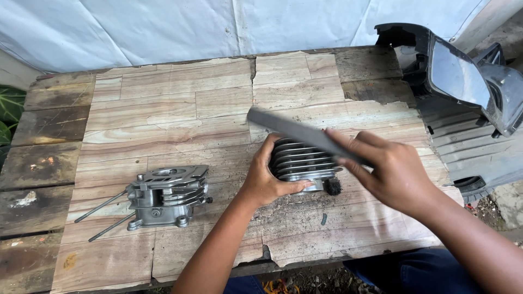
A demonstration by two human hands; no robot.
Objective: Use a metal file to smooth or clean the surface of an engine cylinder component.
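Our left hand clamps the finned cylinder steady on the surface — our right hand grips a brush laid across its fins.

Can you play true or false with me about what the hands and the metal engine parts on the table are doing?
1. The left hand rests on the finned cylinder. True.
2. The right hand holds a hammer. False: it holds a long flat grey file, laid over the cylinder.
3. The other engine part lies to the left, with no hand on it. True.
4. Both engine parts sit on the ground. False: they sit on the worn wooden table.
5. Two thin rods stick out of the left engine part. True.
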